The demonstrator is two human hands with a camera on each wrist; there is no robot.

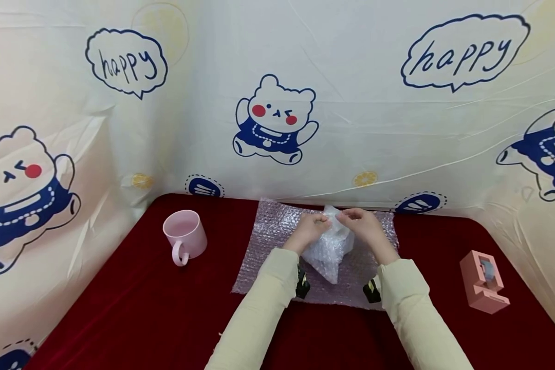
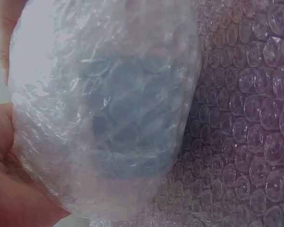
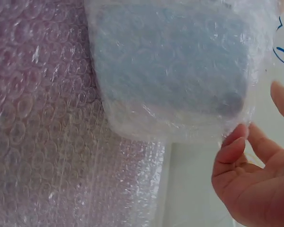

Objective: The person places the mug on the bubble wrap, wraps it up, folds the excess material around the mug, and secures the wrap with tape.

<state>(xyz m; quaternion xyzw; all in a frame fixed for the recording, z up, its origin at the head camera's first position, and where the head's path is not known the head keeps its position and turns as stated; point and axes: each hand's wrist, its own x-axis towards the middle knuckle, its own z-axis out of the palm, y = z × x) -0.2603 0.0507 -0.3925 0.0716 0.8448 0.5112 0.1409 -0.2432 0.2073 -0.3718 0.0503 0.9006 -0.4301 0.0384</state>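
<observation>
A bundle of clear bubble wrap (image 1: 330, 252) with a pale blue object (image 3: 170, 61) inside rises over a flat bubble wrap sheet (image 1: 263, 246). The blue object's kind is blurred by the wrap. At the top of the bundle, my left hand (image 1: 311, 228) pinches the wrap from the left, its fingers curled. Opposite it, my right hand (image 1: 363, 223) pinches the wrap's upper edge; the right wrist view shows its fingertips (image 3: 234, 146) at a corner. In the left wrist view, the left hand (image 2: 14, 179) lies against the bundle's side, partly cut off.
On the left of the red-covered table (image 1: 134, 308) stands a pink mug (image 1: 187, 236). A pink tape dispenser (image 1: 483, 282) holding a roll of tape is at the right. A printed cloth backdrop (image 1: 365, 118) encloses the table's back and sides.
</observation>
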